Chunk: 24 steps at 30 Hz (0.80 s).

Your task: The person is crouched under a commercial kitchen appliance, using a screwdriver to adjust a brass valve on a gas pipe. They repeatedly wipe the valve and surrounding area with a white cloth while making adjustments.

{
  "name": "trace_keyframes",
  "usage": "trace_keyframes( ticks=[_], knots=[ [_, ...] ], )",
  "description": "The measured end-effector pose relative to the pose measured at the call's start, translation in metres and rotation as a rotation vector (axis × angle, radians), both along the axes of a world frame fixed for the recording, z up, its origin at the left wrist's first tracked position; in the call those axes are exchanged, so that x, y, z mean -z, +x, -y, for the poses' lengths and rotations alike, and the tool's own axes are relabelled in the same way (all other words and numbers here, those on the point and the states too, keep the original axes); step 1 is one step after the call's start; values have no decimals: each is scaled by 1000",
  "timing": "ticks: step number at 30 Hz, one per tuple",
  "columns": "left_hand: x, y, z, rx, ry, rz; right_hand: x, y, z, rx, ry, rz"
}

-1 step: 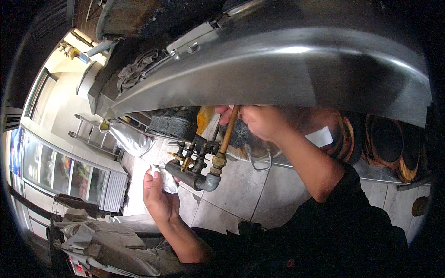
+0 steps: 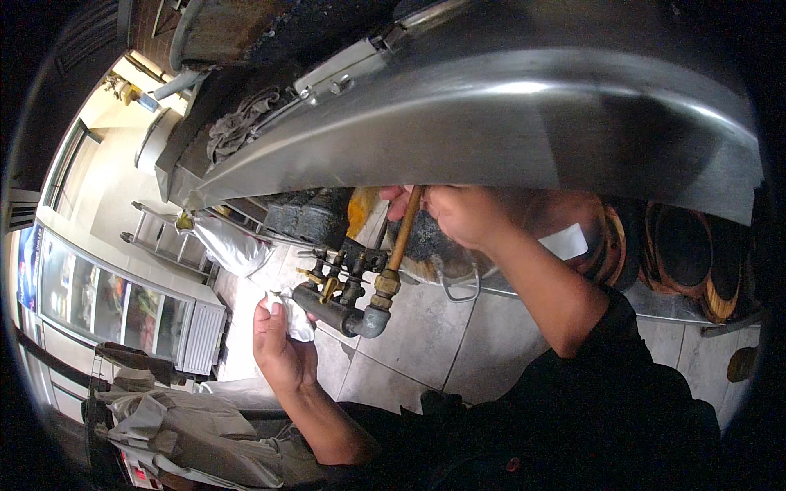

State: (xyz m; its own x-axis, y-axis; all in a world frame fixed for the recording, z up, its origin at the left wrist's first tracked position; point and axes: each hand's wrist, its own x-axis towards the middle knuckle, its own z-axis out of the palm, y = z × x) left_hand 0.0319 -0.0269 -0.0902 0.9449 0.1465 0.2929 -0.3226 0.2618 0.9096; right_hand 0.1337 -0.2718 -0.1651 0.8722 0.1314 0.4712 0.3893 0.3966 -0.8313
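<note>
My left hand (image 2: 282,352) pinches a crumpled white cloth or tissue (image 2: 300,321), held against the end of a dark grey gas pipe (image 2: 327,311). Small brass valves (image 2: 331,290) stand along that pipe. A grey elbow (image 2: 375,322) and a brass fitting (image 2: 386,284) join it to an upright copper-coloured pipe (image 2: 404,233). Just under the steel front panel (image 2: 491,123), my right hand (image 2: 467,214) closes around the top of the copper-coloured pipe. A bit of white shows by its fingers; the panel's lower edge partly hides them.
Below the panel sit a metal pot with a handle (image 2: 460,286) and dark round platters with wooden rims (image 2: 679,254). A grey rag (image 2: 241,123) lies on the stove top. At the left are a glass-door fridge (image 2: 115,303), a metal rack (image 2: 168,237) and hanging cloths (image 2: 180,425).
</note>
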Motion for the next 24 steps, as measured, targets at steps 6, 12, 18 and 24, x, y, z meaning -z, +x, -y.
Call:
trace_keyframes(
  ticks=[6, 12, 18, 24],
  knots=[
    [1, 1, -3, 20, -3, 4, 2, 1, -2, 20, 3, 4],
    [2, 1, -6, 32, 11, 9, -8, -6, -5, -35, 103, -34],
    [1, 0, -3, 8, -7, 6, -8, -4, -4, -29, 116, -24],
    [0, 0, -3, -1, -2, 9, -10, -7, -2, -50, 118, -24]
  ],
)
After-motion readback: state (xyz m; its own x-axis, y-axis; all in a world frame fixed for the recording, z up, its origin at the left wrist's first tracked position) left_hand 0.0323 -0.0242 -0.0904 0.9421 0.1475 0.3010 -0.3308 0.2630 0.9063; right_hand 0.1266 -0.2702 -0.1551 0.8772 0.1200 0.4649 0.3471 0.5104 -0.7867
